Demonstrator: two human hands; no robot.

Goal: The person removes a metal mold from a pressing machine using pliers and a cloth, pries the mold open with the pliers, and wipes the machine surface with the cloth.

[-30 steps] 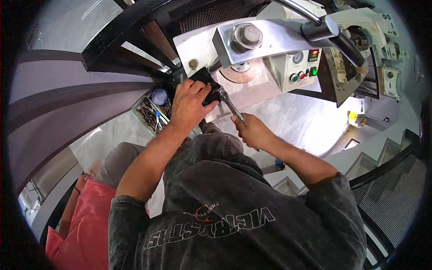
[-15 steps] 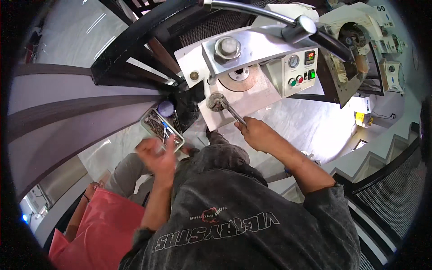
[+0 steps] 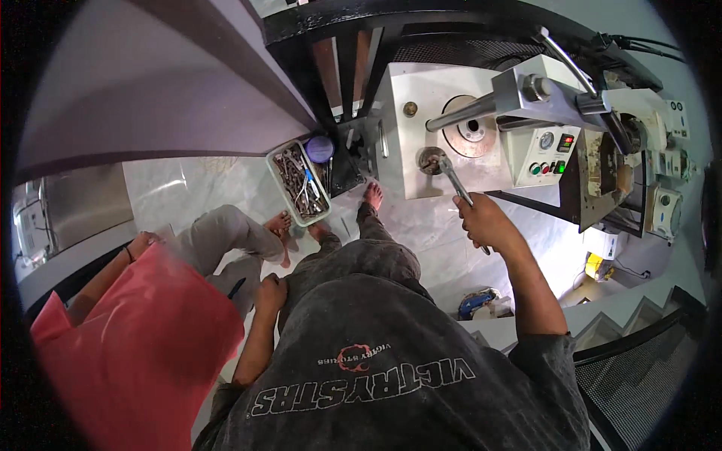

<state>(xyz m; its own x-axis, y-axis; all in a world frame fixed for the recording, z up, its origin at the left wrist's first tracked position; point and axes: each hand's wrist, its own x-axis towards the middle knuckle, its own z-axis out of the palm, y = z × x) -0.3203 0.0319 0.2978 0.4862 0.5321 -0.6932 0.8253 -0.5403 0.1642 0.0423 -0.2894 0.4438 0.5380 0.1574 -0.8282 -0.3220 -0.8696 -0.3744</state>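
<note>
My right hand point(image 3: 485, 222) grips a long steel wrench point(image 3: 459, 180), whose head is on a small round metal fitting point(image 3: 430, 160) at the front of the white machine point(image 3: 410, 177). A round plate point(image 3: 459, 137) with a centre hole sits behind the fitting, beneath the steel arm and lever point(image 3: 560, 56). A control panel point(image 3: 538, 150) with gauge, display and buttons is to the right. My left hand point(image 3: 271, 292) is low beside my left thigh, its fingers curled; what they hold, if anything, is hidden.
A tray of metal parts point(image 3: 293, 177) and a purple container point(image 3: 320, 149) stand on the floor beside a black frame. A co-worker in a red shirt point(image 3: 135, 338) is at my left. A mesh railing point(image 3: 639, 376) and steps are at lower right; other white machines point(image 3: 669, 210) stand right.
My left hand has left the black item it held at the fitting and dropped down to my thigh. My right hand stays on the wrench. The view has shifted, taking in more floor.
</note>
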